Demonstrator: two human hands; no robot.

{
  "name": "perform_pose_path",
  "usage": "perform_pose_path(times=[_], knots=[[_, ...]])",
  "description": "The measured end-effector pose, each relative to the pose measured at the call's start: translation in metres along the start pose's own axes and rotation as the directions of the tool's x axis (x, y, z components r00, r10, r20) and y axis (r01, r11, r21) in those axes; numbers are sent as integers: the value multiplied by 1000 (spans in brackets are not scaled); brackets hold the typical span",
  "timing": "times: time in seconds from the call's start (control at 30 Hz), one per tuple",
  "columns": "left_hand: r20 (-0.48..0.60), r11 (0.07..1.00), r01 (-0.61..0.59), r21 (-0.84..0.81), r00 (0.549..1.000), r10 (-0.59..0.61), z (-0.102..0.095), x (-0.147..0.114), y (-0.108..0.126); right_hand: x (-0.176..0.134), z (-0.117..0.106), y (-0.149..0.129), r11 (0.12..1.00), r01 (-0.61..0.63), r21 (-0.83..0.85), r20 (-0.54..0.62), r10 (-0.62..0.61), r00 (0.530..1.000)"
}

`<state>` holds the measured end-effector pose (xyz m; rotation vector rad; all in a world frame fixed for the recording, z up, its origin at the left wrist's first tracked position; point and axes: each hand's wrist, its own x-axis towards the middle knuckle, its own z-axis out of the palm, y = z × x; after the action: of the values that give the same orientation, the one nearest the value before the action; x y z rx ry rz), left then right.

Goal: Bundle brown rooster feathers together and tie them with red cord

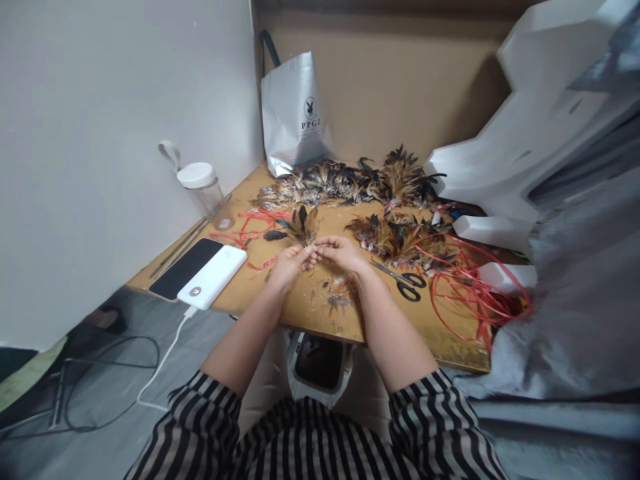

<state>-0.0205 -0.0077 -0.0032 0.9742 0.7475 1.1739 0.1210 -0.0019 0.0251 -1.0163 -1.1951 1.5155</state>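
Above the middle of the wooden table point(320, 313), my left hand point(291, 265) is closed round the base of a small bunch of brown and black feathers point(303, 227), whose tips fan upward. My right hand point(343, 253) meets it there, thumb and fingers pinched at the quill ends; what exactly sits between those fingertips is too small to make out. Just right of my right wrist lies a pair of black-handled scissors point(407, 285). Loose feather scraps point(341, 293) are scattered on the wood below my hands.
Feather piles point(320, 181) line the back, with another heap point(395, 237) at right. Red plastic strips point(465, 293) tangle at the right edge. A white power bank point(213, 277), a phone point(183, 267) and a lidded bottle point(205, 190) stand left; a silver bag point(290, 113) is behind.
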Motion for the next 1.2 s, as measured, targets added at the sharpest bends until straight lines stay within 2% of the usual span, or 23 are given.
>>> perform_pose_path(times=[0.13,0.3,0.47,0.57,0.67,0.87,1.0,1.1,1.2], knots=[[11,999,6,-47,1000,-6,0,0,0,4,0,5,997,12,-76,12,-11,1000],[-27,990,10,-140,1000,-14,-2,0,2,2,-1,-1,976,82,-203,-95,-103,990],[-80,973,5,-230,997,-24,-5,2,3,-9,-8,-16,940,122,-319,-137,-173,975],[-66,975,15,-223,997,-31,-6,3,2,-10,-16,-19,897,134,-421,-207,-239,949],[-47,983,26,-183,998,-36,-6,2,2,-6,-25,-19,877,155,-455,-270,-301,915],[-43,997,51,-60,998,-54,-4,-1,1,-18,-49,-23,850,124,-511,-327,-326,887],[-49,998,62,-28,997,-63,-2,-1,1,-39,-69,-25,719,32,-694,-303,-332,893],[-38,998,60,-9,997,-60,-2,-1,1,-55,-81,-25,528,-62,-847,-261,-312,913],[-35,999,50,6,998,-50,-2,-1,0,-67,-86,-25,339,-149,-929,-232,-221,947]])
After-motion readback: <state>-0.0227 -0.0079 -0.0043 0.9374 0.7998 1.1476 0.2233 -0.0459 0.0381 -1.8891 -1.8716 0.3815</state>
